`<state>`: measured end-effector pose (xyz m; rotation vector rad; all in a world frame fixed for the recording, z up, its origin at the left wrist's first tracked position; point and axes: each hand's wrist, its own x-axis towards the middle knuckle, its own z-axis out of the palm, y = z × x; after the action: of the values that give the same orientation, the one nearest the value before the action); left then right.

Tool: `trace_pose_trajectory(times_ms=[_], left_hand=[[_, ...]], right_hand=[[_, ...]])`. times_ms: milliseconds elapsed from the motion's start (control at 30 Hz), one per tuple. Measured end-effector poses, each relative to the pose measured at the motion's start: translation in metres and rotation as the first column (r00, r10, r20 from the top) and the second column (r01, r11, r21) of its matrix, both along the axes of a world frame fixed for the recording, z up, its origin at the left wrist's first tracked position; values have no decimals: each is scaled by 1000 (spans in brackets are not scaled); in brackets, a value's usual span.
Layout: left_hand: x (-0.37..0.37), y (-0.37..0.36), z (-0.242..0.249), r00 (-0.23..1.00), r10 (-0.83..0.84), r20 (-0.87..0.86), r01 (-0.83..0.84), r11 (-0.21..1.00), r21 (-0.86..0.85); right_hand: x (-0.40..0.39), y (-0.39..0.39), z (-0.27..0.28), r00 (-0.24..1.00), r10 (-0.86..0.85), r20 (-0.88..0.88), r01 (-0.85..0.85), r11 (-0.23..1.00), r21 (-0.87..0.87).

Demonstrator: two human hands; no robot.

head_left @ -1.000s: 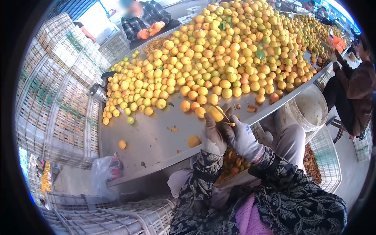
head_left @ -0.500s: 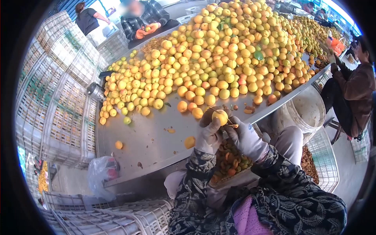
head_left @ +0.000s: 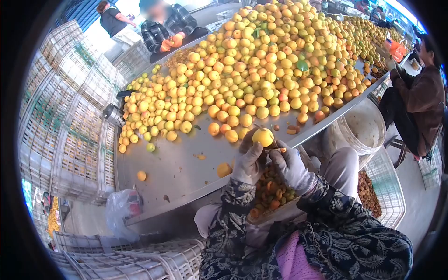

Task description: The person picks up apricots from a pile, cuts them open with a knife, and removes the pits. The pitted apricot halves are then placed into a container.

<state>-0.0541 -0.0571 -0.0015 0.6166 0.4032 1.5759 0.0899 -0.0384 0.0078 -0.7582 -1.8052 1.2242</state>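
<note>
My left hand (head_left: 248, 162) wears a pale glove with darkened fingertips and grips a yellow apricot (head_left: 263, 137) just above the table's near edge. Close against it, my gloved right hand (head_left: 293, 169) pinches a small thin tool with an orange end (head_left: 281, 150); its exact kind is hard to see. The two hands nearly meet at the fruit's lower right side. Below them, a container of apricot halves and pieces (head_left: 273, 189) sits at my lap, partly covered by my hands and sleeves.
A large heap of apricots (head_left: 261, 70) covers much of the metal table (head_left: 172, 161). Stacked plastic crates (head_left: 77, 126) stand at left, a white bucket (head_left: 361, 128) at right. A co-worker in orange gloves (head_left: 172, 42) is across the table; another person (head_left: 417, 102) sits at right.
The view has shifted slightly. My left hand still grips the apricot, which appears slightly turned and higher against my fingers. The co-worker's orange-gloved hands across the table have moved closer together.
</note>
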Motion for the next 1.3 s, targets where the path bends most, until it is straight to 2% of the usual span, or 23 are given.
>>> trace_pose_trajectory(times_ms=[67, 133, 167, 200, 233, 300, 333, 400, 467, 500, 533, 567, 633, 767, 800, 867, 900, 967, 1033, 1100, 1167, 1200, 1300], left_hand=[[-2, 5, -6, 1000, 7, -7, -7, 1000, 17], [-8, 6, -7, 1000, 22, -7, -22, 999, 23], [-21, 6, -5, 992, -52, -117, 59, 997, 55], [-33, 8, 0, 965, -122, -231, 144, 986, 81], [-43, 7, 10, 965, -124, -229, 146, 986, 80], [-59, 3, 33, 664, -256, -702, 213, 965, -150], [-59, 3, 41, 582, -237, -777, 213, 968, -135], [-53, -2, 41, 667, -166, -727, 174, 983, -65], [-36, -5, 30, 737, -98, -669, 132, 991, 0], [-18, -4, 15, 902, 12, -433, -14, 1000, -2], [-4, -4, 5, 976, 145, -163, -154, 987, -45], [7, -5, 5, 976, 141, -165, -150, 988, -44], [19, -5, 7, 996, 88, -19, -89, 989, -118], [7, -3, -4, 964, 146, -224, -154, 988, -22], [-1, -2, -4, 964, 148, -220, -156, 988, -20], [-20, -1, -1, 889, -51, -455, 56, 998, -1], [-25, 0, 2, 890, -51, -453, 57, 998, 0], [-31, 2, 8, 739, -126, -662, 144, 989, -28], [-25, -3, 8, 815, -106, -569, 105, 994, -35], [-14, -7, 11, 879, -80, -470, 68, 997, -43], [2, -8, 16, 946, 95, -310, -54, 989, 138], [11, -7, 11, 969, 126, -213, -101, 987, 125], [14, -5, 6, 975, 147, -165, -134, 987, 89]], right_hand=[[1, 2, 1, 999, -8, -41, 8, 1000, -10], [10, 6, 0, 996, 36, 84, -39, 999, 28], [15, 8, 3, 995, 38, 88, -40, 999, 24], [21, 12, 11, 963, 107, 246, -121, 992, 45], [25, 14, 15, 902, 167, 397, -203, 978, 51], [28, 16, 10, 871, 193, 452, -249, 966, 68], [27, 16, 2, 885, 177, 431, -246, 963, 109], [27, 14, 0, 896, 164, 413, -247, 957, 154], [26, 10, 5, 948, 298, 110, -274, 943, -188], [24, 9, 0, 950, 294, 105, -271, 944, -187], [21, 8, -10, 970, 242, 33, -226, 940, -256], [19, 9, -15, 982, 185, -34, -186, 927, -326], [21, 11, -14, 980, 195, -36, -197, 940, -280], [25, 16, -18, 963, 247, -112, -263, 949, -172], [32, 17, 0, 960, 278, 23, -266, 937, -227], [41, 29, 5, 921, 365, 137, -332, 919, -214], [43, 32, 6, 863, 442, 246, -397, 893, -211], [43, 30, -3, 882, 430, 190, -393, 896, -205], [41, 24, -4, 899, 417, 133, -388, 900, -198], [40, 16, 2, 934, 355, -46, -343, 853, -392], [34, 11, -2, 953, 292, -86, -303, 881, -364], [31, 10, -3, 964, 232, -130, -263, 902, -343], [30, 7, 5, 950, 258, -176, -306, 877, -370]])
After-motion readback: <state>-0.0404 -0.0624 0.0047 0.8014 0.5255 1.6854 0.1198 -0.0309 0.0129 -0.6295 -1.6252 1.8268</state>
